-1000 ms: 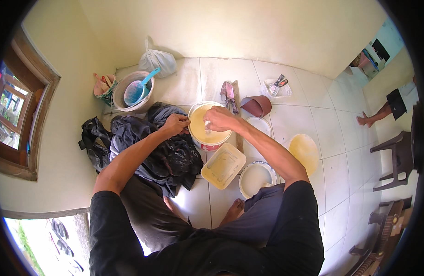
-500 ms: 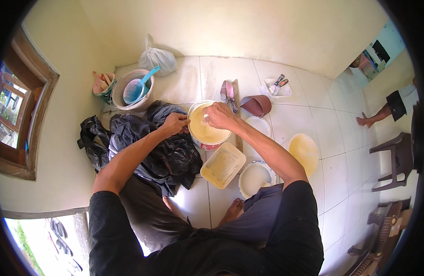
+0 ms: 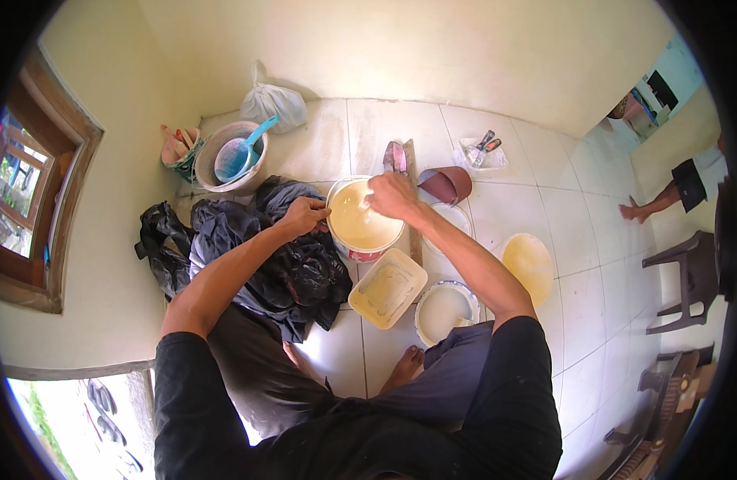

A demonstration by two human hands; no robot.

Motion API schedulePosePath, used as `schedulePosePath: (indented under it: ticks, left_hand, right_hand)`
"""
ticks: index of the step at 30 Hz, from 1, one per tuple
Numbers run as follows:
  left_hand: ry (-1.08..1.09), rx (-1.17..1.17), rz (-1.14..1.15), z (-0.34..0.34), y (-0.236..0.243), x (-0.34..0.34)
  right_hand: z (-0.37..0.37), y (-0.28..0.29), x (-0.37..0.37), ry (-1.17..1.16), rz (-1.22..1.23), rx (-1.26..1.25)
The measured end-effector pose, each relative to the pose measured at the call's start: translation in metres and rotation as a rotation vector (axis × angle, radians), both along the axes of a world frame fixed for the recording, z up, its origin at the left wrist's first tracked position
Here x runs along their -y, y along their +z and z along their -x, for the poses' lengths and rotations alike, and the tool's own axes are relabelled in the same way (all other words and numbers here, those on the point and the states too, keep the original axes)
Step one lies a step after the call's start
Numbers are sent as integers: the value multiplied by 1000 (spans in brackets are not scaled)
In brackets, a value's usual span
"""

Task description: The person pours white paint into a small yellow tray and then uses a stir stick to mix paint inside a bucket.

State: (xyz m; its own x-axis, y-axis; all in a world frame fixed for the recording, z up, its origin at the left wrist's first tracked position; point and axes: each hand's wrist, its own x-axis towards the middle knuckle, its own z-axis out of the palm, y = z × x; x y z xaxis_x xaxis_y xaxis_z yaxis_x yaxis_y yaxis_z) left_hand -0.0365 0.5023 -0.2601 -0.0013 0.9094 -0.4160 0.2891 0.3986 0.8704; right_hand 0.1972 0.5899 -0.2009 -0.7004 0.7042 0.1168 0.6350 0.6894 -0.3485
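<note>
Left hand (image 3: pixel 306 216): your fingers are clamped on the rim of the bucket (image 3: pixel 362 254) at its 9 o'clock, wrist angled inward. Right hand (image 3: pixel 392 197): palm down over the rim at 1 o'clock, wrist bent, fingers dipping toward the yellow mixture (image 3: pixel 354 228). Something pale shows by the fingertips; cannot tell what, or how tight your grip is. Hands apart, the mixture between. Both arms reach forward, elbows bent and spread.

The bucket stands upright on the floor ahead of you, at 12 o'clock. Directions below run from it, largest to smallest.

- Black plastic heap (image 3: pixel 304 276), between 8 and 9 o'clock, just beside the bucket, under your left forearm.
- Pale bucket (image 3: pixel 248 183), 10 o'clock, a blue dipper (image 3: pixel 234 160) resting inside, handle tilted up.
- Yellow tray (image 3: pixel 388 288), between 5 and 6 o'clock, close by.
- Round bowl (image 3: pixel 420 326), 5 o'clock, pale contents, near your right knee.
- Yellow disc (image 3: pixel 528 268), between 3 and 4 o'clock, flat, well apart.
- Small pale container (image 3: pixel 468 151), 2 o'clock, dark-handled tools in it.
</note>
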Motion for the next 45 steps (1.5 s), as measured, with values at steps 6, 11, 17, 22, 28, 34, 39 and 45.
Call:
schedulePosePath:
  ticks: [6, 11, 17, 22, 28, 34, 39, 45]
  left_hand:
    - [-17, 30, 206, 1, -12, -21]
    - [123, 127, 508, 23, -60, -40]
    - [907, 303, 257, -66, -117, -3]
    - [1221, 2, -236, -106, -170, 66]
    - [1190, 1031, 480, -130, -113, 66]
    - [1169, 1203, 538, -117, -96, 45]
    - [1134, 1217, 485, -126, -98, 48]
    - [1164, 1168, 516, -124, -96, 43]
  right_hand:
    - [-46, 6, -36, -315, 145, 56]
    - [-38, -8, -32, -384, 122, -49]
    - [-20, -24, -41, -12, -409, -87]
    - [55, -13, -41, 210, -91, 56]
    - [24, -20, -68, 55, 71, 286]
    - [-1, 18, -59, -90, 177, 596]
    - [-9, 52, -47, 57, 146, 323]
    - [-20, 105, -20, -6, 101, -68]
